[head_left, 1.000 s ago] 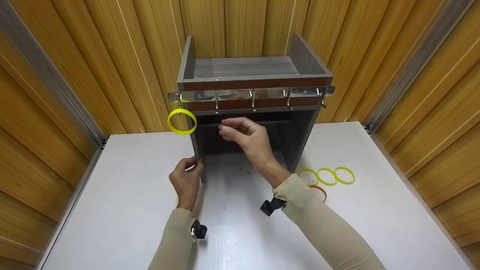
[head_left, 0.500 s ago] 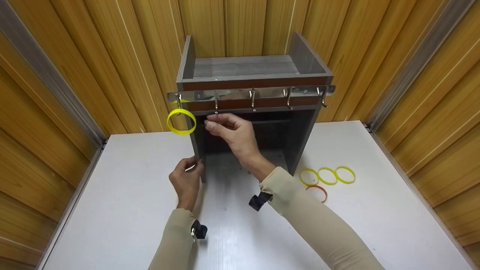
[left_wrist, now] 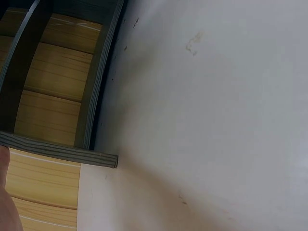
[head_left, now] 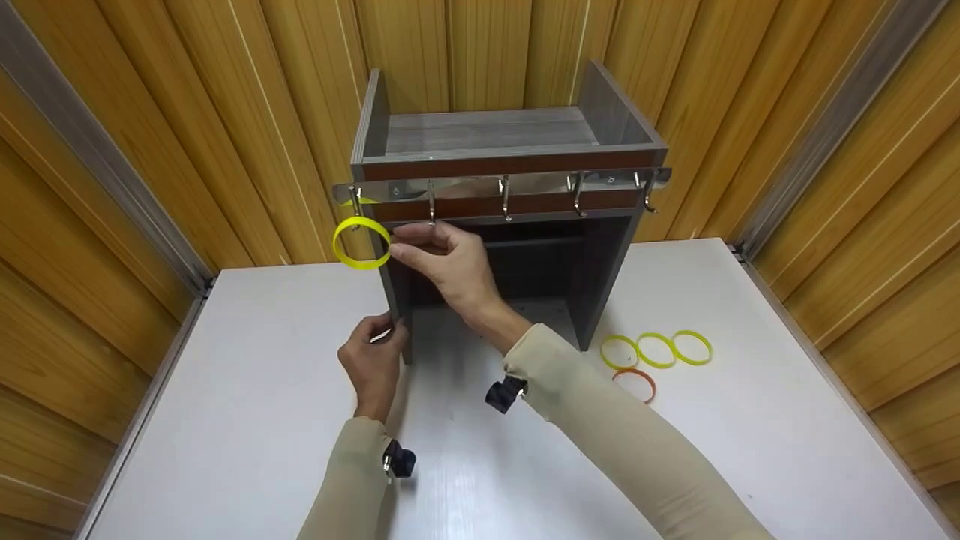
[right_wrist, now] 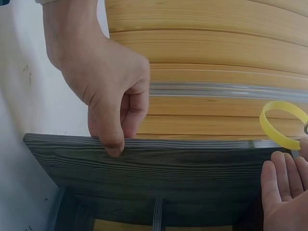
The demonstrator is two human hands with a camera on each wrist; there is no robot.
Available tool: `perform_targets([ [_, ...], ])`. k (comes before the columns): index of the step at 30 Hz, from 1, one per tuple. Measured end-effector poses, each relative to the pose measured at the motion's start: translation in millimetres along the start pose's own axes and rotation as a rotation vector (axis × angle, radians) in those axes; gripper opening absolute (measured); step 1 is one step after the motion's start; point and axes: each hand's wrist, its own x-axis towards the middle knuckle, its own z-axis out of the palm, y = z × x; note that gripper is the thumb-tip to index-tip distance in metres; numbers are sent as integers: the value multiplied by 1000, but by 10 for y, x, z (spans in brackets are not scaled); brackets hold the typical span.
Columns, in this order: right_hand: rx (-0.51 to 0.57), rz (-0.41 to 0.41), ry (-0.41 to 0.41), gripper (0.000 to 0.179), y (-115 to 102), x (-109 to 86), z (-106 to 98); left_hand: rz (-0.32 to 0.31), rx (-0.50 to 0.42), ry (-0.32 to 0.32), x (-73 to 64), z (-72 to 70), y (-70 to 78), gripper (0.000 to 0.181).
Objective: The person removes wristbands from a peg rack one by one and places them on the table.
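Observation:
A yellow wristband [head_left: 362, 265] hangs at the leftmost hook [head_left: 356, 201] of the metal hook rail [head_left: 465, 187]. My right hand [head_left: 456, 270] pinches its right edge between thumb and index finger; the exact contact is partly hidden. In the right wrist view the same wristband [right_wrist: 272, 130] shows above the right hand's [right_wrist: 288, 185] other fingers, which are extended. Lower down, my left hand [head_left: 371, 364] grips the front edge of the grey shelf unit's left side panel [head_left: 386, 289]. The right wrist view shows that hand [right_wrist: 108, 82] with its thumb on the panel's face [right_wrist: 192, 178].
Several other hooks line the rail to the right. On the white table [head_left: 247, 397], right of the shelf unit, lie three yellow wristbands [head_left: 637, 358] and an orange wristband [head_left: 652, 382]. Wood-patterned walls [head_left: 487, 45] stand behind and at both sides.
My right hand has moved left, from in front of the unit's opening to the hanging yellow wristband, and meets its edge. The left hand has stayed on the side panel.

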Motion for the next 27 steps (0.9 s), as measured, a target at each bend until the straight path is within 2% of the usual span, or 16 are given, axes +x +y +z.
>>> perform_targets([
  [7, 12, -27, 9, 27, 6, 18, 56, 1, 7, 1, 0, 0, 2, 16],
  [12, 28, 6, 5, 25, 1, 24, 84, -7, 12, -1, -5, -4, 1, 17],
  [20, 94, 9, 18, 25, 4, 4, 129, -28, 21, 0, -11, -35, 4, 18],
  [27, 204, 25, 66, 24, -15, -21, 193, -37, -10, -3, -14, -39, 0, 17],
])
